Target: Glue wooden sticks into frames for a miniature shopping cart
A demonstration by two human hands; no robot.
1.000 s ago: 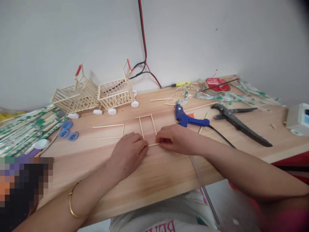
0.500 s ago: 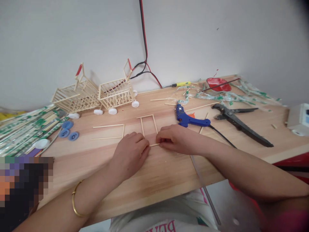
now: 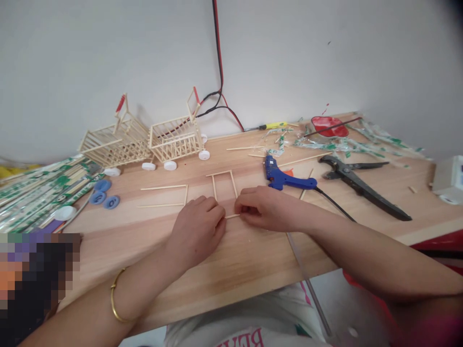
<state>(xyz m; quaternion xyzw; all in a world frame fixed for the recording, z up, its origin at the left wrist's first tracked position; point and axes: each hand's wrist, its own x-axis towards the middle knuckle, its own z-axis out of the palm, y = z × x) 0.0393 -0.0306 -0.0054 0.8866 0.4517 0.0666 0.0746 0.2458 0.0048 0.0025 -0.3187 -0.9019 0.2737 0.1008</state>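
Between my two hands lies a short wooden stick (image 3: 232,216) along the near side of a small stick frame (image 3: 219,173). My left hand (image 3: 202,221) is closed with its fingertips on the left end of that stick. The fingers of my right hand (image 3: 255,209) pinch its right end. Fingers cover both ends, so the joints there are hidden. To the left of my left hand rests a three-sided stick frame (image 3: 162,186). A blue hot glue gun (image 3: 289,180) lies just beyond my right hand, with a clear glue stick (image 3: 307,277) reaching over the table edge.
Two small stick carts (image 3: 177,140) with white wheels stand at the back left. Wrapped sticks (image 3: 47,193) and blue caps (image 3: 111,202) lie left. Black pliers (image 3: 361,185), a yellow-handled screwdriver (image 3: 275,126), a red dish (image 3: 329,126) and torn wrappers (image 3: 376,144) are on the right.
Both hands keep their hold on the stick almost without moving. The whole view has shifted very slightly.
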